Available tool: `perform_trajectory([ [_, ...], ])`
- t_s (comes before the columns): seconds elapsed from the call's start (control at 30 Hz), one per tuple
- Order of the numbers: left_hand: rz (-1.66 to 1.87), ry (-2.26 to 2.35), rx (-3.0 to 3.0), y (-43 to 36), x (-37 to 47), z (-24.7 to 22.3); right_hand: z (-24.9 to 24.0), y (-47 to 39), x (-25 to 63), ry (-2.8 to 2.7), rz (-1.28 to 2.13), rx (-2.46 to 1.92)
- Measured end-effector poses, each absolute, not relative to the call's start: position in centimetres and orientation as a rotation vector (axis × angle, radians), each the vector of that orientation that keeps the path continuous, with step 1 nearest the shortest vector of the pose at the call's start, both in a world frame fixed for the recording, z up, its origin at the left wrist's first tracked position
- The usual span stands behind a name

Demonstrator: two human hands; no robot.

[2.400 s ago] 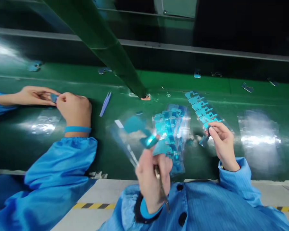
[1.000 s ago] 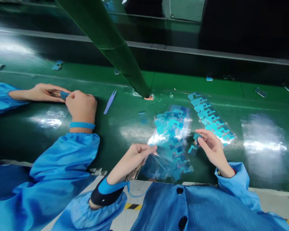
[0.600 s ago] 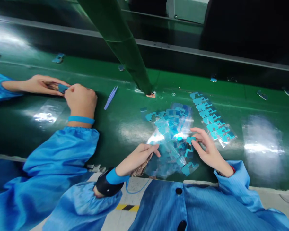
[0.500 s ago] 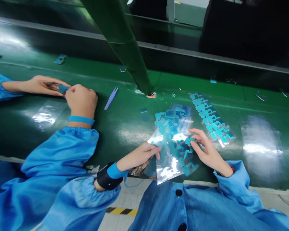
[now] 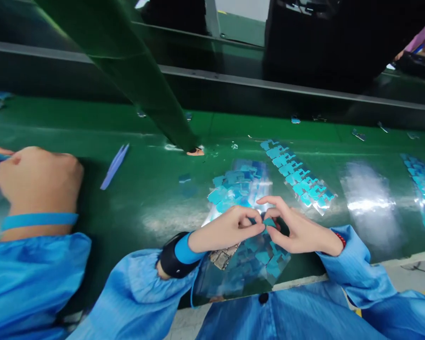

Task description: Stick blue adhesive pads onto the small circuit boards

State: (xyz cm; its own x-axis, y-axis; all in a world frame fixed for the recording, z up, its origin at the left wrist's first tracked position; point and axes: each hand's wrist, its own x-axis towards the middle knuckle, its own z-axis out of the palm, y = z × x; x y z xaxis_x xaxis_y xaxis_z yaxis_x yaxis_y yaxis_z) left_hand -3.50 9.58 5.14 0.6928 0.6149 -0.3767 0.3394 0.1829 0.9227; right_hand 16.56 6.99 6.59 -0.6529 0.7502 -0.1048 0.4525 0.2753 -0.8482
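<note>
Both my hands meet over a pile of blue film pieces (image 5: 239, 182) and clear sheets near the table's front edge. Between the fingertips of my right hand (image 5: 297, 226) is a small teal film piece (image 5: 269, 222). My left hand (image 5: 230, 229), with a black and blue band at its wrist, has thumb and forefinger pinched at the left edge of that same piece. A metallic part (image 5: 224, 257) lies beneath my left hand. Up and to the right sits a strip with rows of blue film pieces (image 5: 297, 174).
A co-worker's hand (image 5: 38, 182) works at the far left. Purple tweezers (image 5: 115, 166) lie on the green table (image 5: 156, 189). A green post (image 5: 152, 89) slants down to the table behind. Further right are a clear sheet (image 5: 370, 203) and another film strip (image 5: 423, 189).
My left hand has moved right from the clear sheet to the teal piece in my right hand. The view has shifted right, bringing another film strip into sight.
</note>
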Motion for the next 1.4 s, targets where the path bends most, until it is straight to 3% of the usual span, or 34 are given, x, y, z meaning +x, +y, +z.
perform_trajectory([
  [0.33,0.826,1.213,1.09,8.4,-3.9,3.4,5.0,7.2,17.7,-1.308,1.349,-1.298],
  [0.57,0.816,1.183,1.103,7.2,-2.8,3.8,4.9,6.2,16.2,-1.302,1.126,-1.404],
  [0.67,0.787,1.154,0.932,7.3,-2.8,3.8,5.0,6.0,16.3,-1.424,0.909,-1.453],
  [0.87,0.804,1.061,0.708,7.7,-3.4,3.5,5.0,5.8,17.7,-1.623,0.15,-1.346],
  [0.97,0.771,1.091,0.778,7.7,-3.5,3.4,5.2,5.7,18.2,-1.657,0.043,-1.252],
  [1.23,0.846,1.053,0.773,7.9,-3.3,3.6,6.0,5.5,17.9,-1.543,0.531,-1.278],
  [1.4,0.884,1.023,0.725,7.7,-3.4,3.6,6.2,5.9,18.1,-1.278,1.267,-1.293],
])
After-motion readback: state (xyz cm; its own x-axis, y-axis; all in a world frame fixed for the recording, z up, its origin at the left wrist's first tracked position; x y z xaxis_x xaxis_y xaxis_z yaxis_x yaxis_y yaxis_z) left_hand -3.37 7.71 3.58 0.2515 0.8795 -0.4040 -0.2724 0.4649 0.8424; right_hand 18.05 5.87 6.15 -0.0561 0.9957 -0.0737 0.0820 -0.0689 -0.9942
